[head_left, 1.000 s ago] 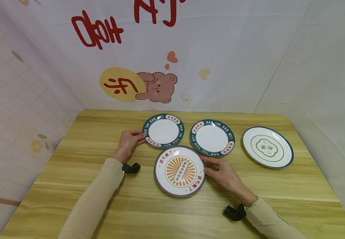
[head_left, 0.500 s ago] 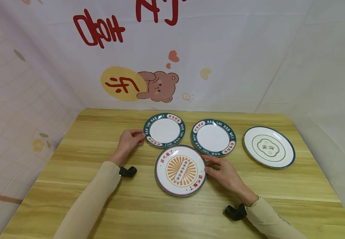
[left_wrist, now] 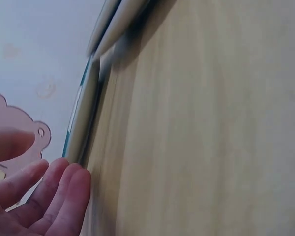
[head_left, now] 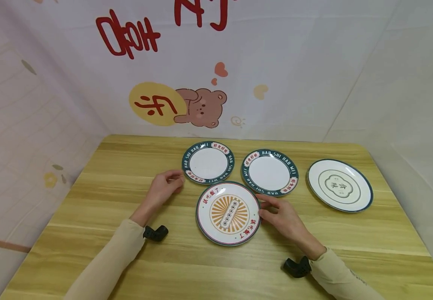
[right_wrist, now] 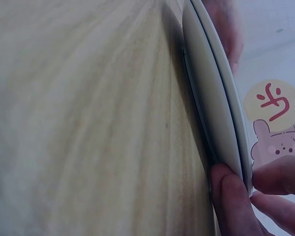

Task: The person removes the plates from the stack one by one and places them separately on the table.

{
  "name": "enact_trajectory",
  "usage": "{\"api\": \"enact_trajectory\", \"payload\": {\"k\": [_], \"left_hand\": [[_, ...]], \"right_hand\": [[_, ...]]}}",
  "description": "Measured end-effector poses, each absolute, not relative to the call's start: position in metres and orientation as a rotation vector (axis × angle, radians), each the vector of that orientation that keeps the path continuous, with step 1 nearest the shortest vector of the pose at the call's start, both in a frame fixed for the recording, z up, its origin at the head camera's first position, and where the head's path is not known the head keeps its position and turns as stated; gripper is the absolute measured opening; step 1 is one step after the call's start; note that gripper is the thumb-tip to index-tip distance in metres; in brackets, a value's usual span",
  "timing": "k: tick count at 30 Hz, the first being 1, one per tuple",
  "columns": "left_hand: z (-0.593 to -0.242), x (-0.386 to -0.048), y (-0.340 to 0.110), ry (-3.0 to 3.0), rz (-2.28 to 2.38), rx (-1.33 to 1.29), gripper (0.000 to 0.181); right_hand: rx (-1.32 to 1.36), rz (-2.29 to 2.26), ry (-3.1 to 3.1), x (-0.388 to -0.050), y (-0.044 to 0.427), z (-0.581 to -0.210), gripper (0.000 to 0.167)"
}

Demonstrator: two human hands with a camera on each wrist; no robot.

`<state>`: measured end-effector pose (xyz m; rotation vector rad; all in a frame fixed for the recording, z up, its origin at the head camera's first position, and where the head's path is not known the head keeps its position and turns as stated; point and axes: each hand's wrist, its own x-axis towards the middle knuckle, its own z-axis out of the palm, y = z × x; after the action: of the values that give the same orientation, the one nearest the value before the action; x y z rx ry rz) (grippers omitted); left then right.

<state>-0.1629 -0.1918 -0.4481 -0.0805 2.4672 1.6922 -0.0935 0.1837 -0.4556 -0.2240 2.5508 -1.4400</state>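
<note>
Sunburst plate [head_left: 229,213], stacked on 2nd plate [right_wrist: 206,83], located centrally on surface [head_left: 186,266]; prob. stiff, slick, breakable, best held by opp. rim edges. Rim pinched by fingers of R hand [head_left: 281,218]; L hand [head_left: 161,188] fingers held together, thumb apart, nr left green-rimmed plate [head_left: 208,163], contact unclear. Printed: "该吃饭了" ×2, red; "HAO SHI HAO WEI" on green rim.

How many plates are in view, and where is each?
5: back-left plate, back-middle plate, right plate, sunburst plate in front, lower plate stacked beneath it. Others may be hidden.
</note>
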Motion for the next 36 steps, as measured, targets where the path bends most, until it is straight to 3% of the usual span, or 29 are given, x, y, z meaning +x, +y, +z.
{"api": "enact_trajectory", "payload": {"k": [19, 36], "left_hand": [[-0.448, -0.107, -0.179, 2.359, 1.594, 0.074, 0.038], [-0.451, -0.091, -0.167, 2.134, 1.735, 0.068, 0.051]], "right_hand": [[-0.215, -1.494, 2.553, -0.092, 0.183, -0.454, 0.041], [-0.197, -1.656, 2.410, -0.093, 0.182, -0.458, 0.036]]}}
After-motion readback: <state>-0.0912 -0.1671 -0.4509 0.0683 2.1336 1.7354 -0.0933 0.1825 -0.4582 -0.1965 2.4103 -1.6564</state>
